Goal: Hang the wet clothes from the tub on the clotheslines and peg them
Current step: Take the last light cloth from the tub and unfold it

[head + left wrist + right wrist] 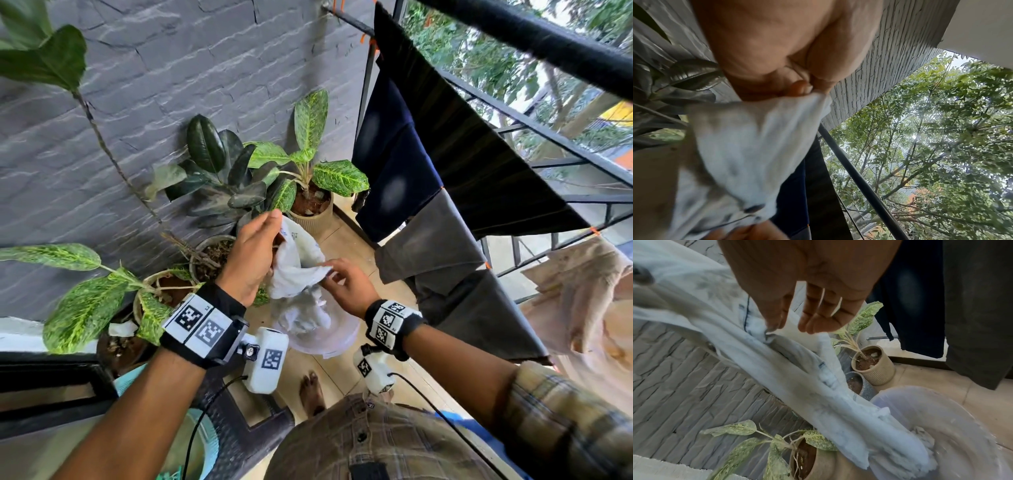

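Two hands are in view: the left hand (251,255) and the right hand (346,284), each wrist with one black band that carries white square-code tags.

One wet white cloth garment (298,270) is held up between them. One pale translucent round plastic tub (337,337) stands on the floor.

Four garments hang at the right: one long black cloth (472,144), one dark navy blue garment (394,171), one dark grey cloth (445,260) and one pale beige cloth (582,291).

At least three small orange pegs (371,42) show on the lines.

Four plant pots are visible; one is a ribbed beige round pot (317,219).

One bare foot (311,390) shows.
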